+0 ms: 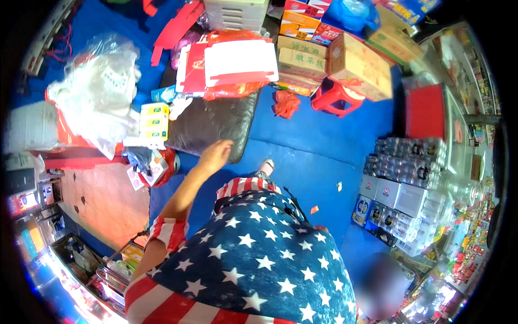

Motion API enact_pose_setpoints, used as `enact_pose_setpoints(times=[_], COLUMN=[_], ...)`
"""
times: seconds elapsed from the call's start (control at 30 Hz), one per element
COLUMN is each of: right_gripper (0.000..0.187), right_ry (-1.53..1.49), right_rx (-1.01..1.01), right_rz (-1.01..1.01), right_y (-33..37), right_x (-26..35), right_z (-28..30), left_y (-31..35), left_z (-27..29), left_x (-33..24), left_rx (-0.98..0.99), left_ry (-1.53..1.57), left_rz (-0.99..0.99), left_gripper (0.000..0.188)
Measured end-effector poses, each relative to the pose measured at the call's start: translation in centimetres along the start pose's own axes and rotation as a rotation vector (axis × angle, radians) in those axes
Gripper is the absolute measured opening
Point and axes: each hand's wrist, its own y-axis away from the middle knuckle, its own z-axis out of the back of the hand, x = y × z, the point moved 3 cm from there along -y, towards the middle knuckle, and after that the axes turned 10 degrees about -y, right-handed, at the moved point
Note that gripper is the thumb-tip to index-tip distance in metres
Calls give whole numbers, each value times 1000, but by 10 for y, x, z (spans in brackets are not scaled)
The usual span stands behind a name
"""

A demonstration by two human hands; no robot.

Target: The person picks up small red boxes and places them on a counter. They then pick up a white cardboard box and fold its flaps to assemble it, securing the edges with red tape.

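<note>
My left hand [216, 155] hangs over the near end of a dark leather bench seat [216, 121], fingers loosely extended with nothing seen in them. From this view I cannot tell whether it touches the leather. My right hand is out of sight. Across the seat's far end lie white and red flat cartons [240, 60] on red plastic. Left of the seat sit a yellow-and-white pack [154, 120] and a heap of clear plastic bags [102, 89].
Cardboard boxes [359, 65] and a red plastic stool [337, 99] stand at the far right of the seat. Shrink-wrapped bottles [404, 156] are stacked on the right. A crumpled red bag [286, 103] lies on the blue floor [302, 132]. A blurred shape [380, 286] is at lower right.
</note>
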Motion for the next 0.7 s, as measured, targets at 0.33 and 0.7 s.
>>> enact_pose_setpoints(times=[0.33, 0.7], right_gripper=[16, 14], right_ry=[-692, -890], right_rx=[-178, -156], right_rz=[-42, -145], right_y=[68, 91], right_x=[23, 5], right_z=[-35, -209], left_y=[-190, -368], left_z=[-100, -89], left_x=[-151, -35], left_rx=[437, 827], left_ry=[-242, -668], left_rz=[-456, 8], left_gripper=[30, 37])
